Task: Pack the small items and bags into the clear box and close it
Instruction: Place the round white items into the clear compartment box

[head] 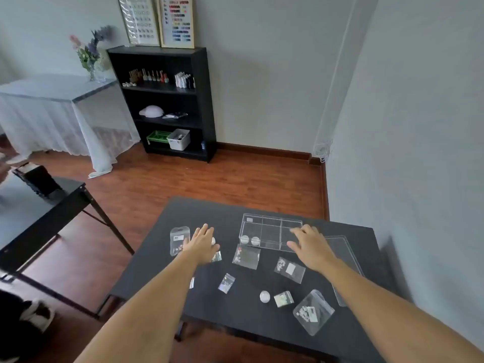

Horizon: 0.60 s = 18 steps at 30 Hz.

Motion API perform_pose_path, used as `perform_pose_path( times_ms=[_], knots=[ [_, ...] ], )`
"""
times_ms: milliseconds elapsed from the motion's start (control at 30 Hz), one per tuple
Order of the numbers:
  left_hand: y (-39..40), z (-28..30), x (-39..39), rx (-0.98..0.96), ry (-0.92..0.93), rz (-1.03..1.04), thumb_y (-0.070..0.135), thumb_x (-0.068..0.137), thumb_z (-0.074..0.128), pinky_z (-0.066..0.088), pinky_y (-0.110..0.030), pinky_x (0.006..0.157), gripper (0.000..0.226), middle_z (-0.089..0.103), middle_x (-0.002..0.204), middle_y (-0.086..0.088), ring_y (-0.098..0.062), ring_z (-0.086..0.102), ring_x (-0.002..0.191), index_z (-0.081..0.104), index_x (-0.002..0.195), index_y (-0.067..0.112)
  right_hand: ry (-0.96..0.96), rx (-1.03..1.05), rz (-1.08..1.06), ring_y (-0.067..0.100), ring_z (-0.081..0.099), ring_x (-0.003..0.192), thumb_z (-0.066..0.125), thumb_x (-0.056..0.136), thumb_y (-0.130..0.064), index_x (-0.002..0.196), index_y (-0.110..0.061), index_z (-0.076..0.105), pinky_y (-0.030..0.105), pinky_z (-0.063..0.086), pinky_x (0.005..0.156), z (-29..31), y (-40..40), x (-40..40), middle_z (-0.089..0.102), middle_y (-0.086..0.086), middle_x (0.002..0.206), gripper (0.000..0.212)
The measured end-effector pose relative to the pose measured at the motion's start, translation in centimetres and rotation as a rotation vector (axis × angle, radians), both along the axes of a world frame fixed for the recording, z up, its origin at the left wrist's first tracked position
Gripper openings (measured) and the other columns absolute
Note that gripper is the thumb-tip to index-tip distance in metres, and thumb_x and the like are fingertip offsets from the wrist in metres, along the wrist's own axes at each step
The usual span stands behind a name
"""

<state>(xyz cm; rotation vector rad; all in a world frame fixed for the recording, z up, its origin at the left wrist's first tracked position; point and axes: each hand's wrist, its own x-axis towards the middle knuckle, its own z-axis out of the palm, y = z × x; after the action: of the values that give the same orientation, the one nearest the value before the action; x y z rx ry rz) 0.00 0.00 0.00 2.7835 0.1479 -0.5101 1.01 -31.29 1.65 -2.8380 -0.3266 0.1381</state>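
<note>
A clear divided box (264, 227) stands open at the far middle of the black table (183, 273); two small round white pots (250, 240) lie in its left compartment. Its clear lid (345, 255) lies flat to the right. My right hand (309, 246) hovers with fingers spread over the box's right front corner. My left hand (203, 242) is spread above a small white round pot (213, 241), beside a zip bag (179, 239). Several small clear bags (246, 256) and another white pot (264, 296) lie scattered nearer me, with a larger bag (313, 311) at front right.
A second black table (34, 213) stands to the left with a dark case on it. A black bookshelf (167, 100) and a cloth-covered table (52, 111) stand against the far wall. A grey wall runs close along the right side.
</note>
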Motion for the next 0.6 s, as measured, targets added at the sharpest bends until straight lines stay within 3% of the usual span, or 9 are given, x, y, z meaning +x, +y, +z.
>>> perform_pose_path(
  times_ms=[233,433,600],
  knots=[
    [0.8,-3.2,-0.4,-0.038,0.052,0.020,0.030,0.096,0.051,0.032,-0.046,0.112,0.054,0.032,0.153,-0.010,-0.028,0.029,0.143,0.033,0.145,0.015,0.311,0.059,0.146,0.025,0.057,0.106,0.057,0.092,-0.033,0.117,-0.016,0.061,0.035,0.046,0.091,-4.8,3.8,-4.3,0.060,0.008,0.110,0.031],
    [1.4,-5.7,2.9,-0.092,0.037,0.049,0.018,0.096,0.050,0.031,-0.046,0.114,0.058,0.020,0.160,-0.014,-0.037,0.028,0.142,0.028,0.149,0.011,0.534,0.010,0.226,0.027,0.056,0.107,0.070,0.080,-0.040,0.127,-0.021,0.055,0.039,0.048,0.092,-6.7,6.2,-6.3,0.052,0.007,0.117,0.052],
    [2.3,-8.0,5.1,-0.041,0.042,-0.008,0.013,0.098,0.044,0.040,-0.048,0.107,0.053,0.027,0.156,-0.011,-0.038,0.036,0.136,0.031,0.149,0.019,0.556,-0.004,0.115,0.032,0.054,0.106,0.053,0.091,-0.010,0.122,-0.017,0.056,0.042,0.048,0.089,-8.1,7.6,-6.6,0.048,0.008,0.123,0.032]
  ],
)
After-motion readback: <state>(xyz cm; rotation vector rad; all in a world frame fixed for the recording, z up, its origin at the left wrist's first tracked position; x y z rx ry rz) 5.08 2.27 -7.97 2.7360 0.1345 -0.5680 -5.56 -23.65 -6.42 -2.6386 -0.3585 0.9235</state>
